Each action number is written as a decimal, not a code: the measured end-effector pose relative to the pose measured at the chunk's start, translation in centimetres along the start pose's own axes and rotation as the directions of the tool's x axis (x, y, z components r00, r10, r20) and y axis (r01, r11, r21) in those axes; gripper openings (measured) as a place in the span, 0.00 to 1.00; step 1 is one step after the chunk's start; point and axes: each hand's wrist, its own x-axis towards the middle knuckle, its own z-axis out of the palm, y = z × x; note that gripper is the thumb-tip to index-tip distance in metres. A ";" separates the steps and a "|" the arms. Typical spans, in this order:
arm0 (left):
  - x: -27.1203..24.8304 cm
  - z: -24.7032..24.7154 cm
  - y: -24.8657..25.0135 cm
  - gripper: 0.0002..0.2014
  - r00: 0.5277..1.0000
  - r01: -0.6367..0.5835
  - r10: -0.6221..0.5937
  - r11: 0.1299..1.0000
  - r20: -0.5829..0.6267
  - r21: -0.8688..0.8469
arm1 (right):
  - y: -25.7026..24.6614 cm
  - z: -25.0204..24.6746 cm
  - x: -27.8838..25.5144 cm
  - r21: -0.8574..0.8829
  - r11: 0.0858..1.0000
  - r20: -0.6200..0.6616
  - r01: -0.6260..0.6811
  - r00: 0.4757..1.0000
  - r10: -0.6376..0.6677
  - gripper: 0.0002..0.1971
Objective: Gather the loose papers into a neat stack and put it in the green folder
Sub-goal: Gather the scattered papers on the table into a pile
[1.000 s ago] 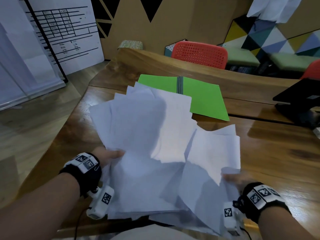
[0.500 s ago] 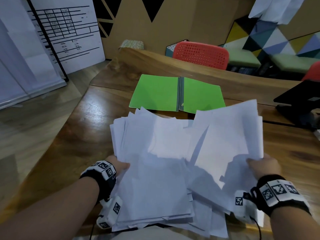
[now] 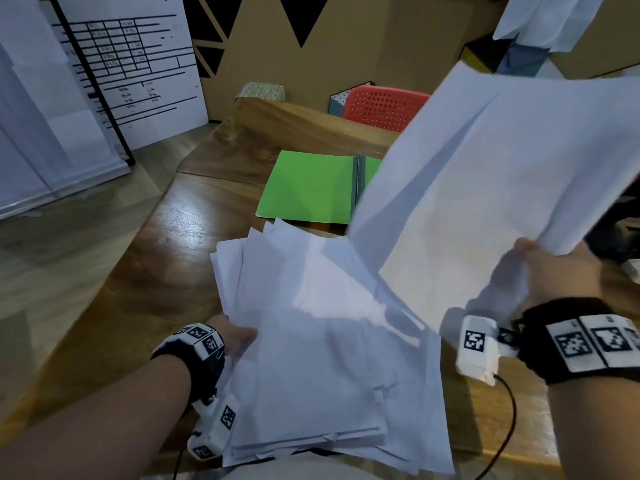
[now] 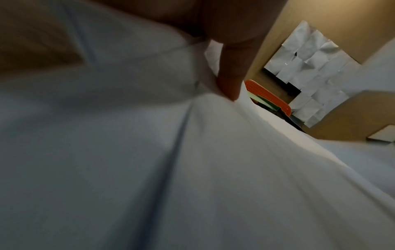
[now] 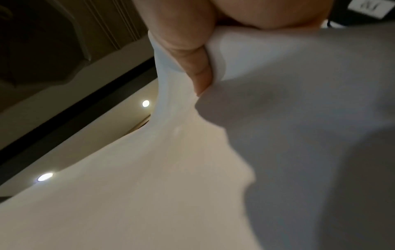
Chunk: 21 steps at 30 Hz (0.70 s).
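Note:
A rough pile of white papers [image 3: 322,358] lies near the table's front edge, its sheets fanned out. My left hand [image 3: 235,339] grips the pile's left edge; in the left wrist view the thumb [image 4: 232,67] presses on the sheets [image 4: 192,169]. My right hand [image 3: 554,271] holds a second bunch of white papers [image 3: 485,188] lifted and tilted above the table at the right; the right wrist view shows a finger [image 5: 192,55] curled round their edge [image 5: 278,135]. The green folder [image 3: 311,187] lies open farther back, its right half hidden by the lifted sheets.
The wooden table [image 3: 166,278] runs on to the right and back. A red chair [image 3: 384,107] stands behind it. A dark device [image 3: 620,216] sits at the far right edge. A white board with a printed table [image 3: 128,64] leans at the left.
My right hand has raised its bunch of papers up and to the right, away from the pile. The left hand stays on the pile's left edge near the table front.

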 end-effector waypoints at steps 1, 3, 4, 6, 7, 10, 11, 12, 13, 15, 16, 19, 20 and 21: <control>0.0 -0.1 -0.2 0.30 1.000 -0.001 0.002 0.997 0.017 -0.073 | 0.2 1.1 -0.7 -0.001 1.000 0.056 -0.025 0.998 0.025 0.12; 0.0 -0.3 -0.2 0.25 1.000 -0.005 0.010 0.983 0.030 -0.185 | 1.6 3.5 -1.8 -0.015 0.992 0.181 -0.126 0.975 0.127 0.14; -0.1 -0.3 -0.2 0.24 0.999 0.018 -0.011 0.982 0.034 -0.190 | 2.6 4.7 -2.3 -0.035 0.983 0.245 -0.179 0.952 0.182 0.12; 0.1 -0.3 -0.2 0.26 0.998 0.059 -0.052 0.969 0.036 -0.240 | 5.0 6.8 -3.0 -0.063 0.959 0.376 -0.278 0.883 0.281 0.09; -0.1 -0.5 0.1 0.26 0.995 0.088 -0.071 0.949 0.067 -0.303 | 6.2 7.6 -3.3 -0.067 0.949 0.424 -0.307 0.853 0.305 0.09; -0.3 -0.4 0.0 0.34 0.983 0.140 -0.078 0.907 0.168 -0.396 | 9.5 9.6 -3.9 -0.177 0.945 0.462 -0.275 0.824 0.327 0.12; 0.0 -0.2 0.0 0.33 0.982 0.145 -0.078 0.895 0.171 -0.422 | 10.1 10.0 -4.2 -0.239 0.934 0.455 -0.265 0.819 0.349 0.15; 0.3 -0.2 -0.3 0.31 0.981 0.130 -0.050 0.886 0.187 -0.445 | 10.5 10.3 -4.5 -0.312 0.912 0.446 -0.267 0.806 0.388 0.21; 0.4 -0.2 -0.3 0.33 0.983 0.123 -0.040 0.864 0.177 -0.488 | 10.7 10.5 -4.9 -0.376 0.886 0.437 -0.269 0.792 0.426 0.26; 0.6 -0.2 -0.5 0.49 0.986 0.118 -0.056 0.900 0.157 -0.420 | 10.4 11.1 -5.7 -0.464 0.851 0.423 -0.246 0.782 0.457 0.30; 1.0 -0.1 -0.6 0.50 0.989 0.103 -0.052 0.910 0.135 -0.402 | 10.3 11.5 -6.2 -0.488 0.842 0.416 -0.228 0.787 0.455 0.30; 0.9 -0.2 -0.9 0.33 0.995 0.034 -0.001 0.944 0.101 -0.327 | 9.5 13.0 -8.0 -0.476 0.877 0.524 -0.070 0.778 0.347 0.24; 1.0 -0.2 -1.1 0.36 0.994 0.040 -0.008 0.957 0.110 -0.288 | 9.4 13.4 -8.5 -0.463 0.886 0.587 -0.003 0.749 0.309 0.21; 1.4 -0.2 -1.4 0.39 0.994 0.029 0.001 0.960 0.107 -0.280 | 9.3 13.6 -8.9 -0.430 0.902 0.643 0.036 0.714 0.278 0.19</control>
